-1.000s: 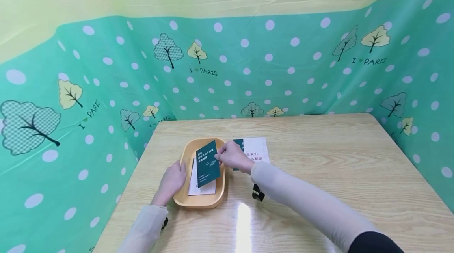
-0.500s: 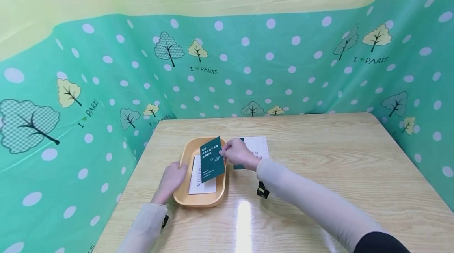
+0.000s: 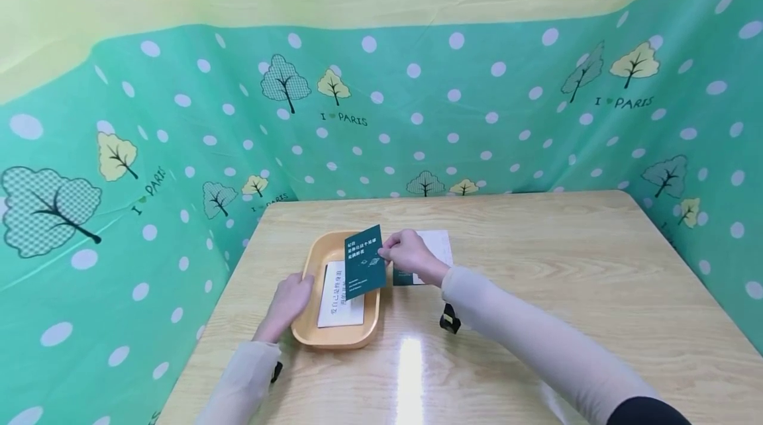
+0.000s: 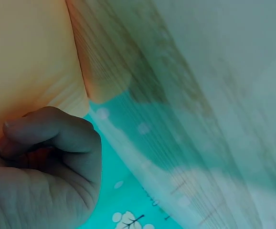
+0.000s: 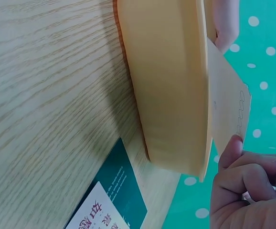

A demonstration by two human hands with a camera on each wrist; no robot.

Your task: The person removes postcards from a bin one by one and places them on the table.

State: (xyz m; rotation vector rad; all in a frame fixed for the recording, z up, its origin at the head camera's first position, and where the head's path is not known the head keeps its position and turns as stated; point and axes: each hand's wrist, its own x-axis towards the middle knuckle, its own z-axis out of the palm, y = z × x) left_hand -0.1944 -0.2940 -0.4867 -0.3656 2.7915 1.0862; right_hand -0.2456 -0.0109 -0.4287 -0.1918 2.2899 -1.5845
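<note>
On the left of the table stands a pale orange plastic tray [image 3: 334,341]. My left hand [image 3: 289,300] grips its left rim; in the left wrist view the curled hand [image 4: 52,157] is against the tray wall [image 4: 28,62]. Between thumb and fingers, my right hand [image 3: 412,255] pinches a dark green printed card [image 3: 362,273] by its right edge, tilted above the tray's right side. The card's pale back [image 5: 228,100] faces the right wrist camera. Inside the tray lies a white card [image 3: 338,309] with printed characters, partly covered by the green one.
Right of the tray, another dark green card [image 3: 402,278] lies on the wooden table [image 3: 536,266], partly under a white card [image 3: 440,246]. My right hand hides part of both. A green and yellow patterned curtain [image 3: 417,140] closes off the back and sides.
My right hand has moved to the right with the green card, from over the tray's middle to its right side. More of the white card in the tray shows. My left hand stays put.
</note>
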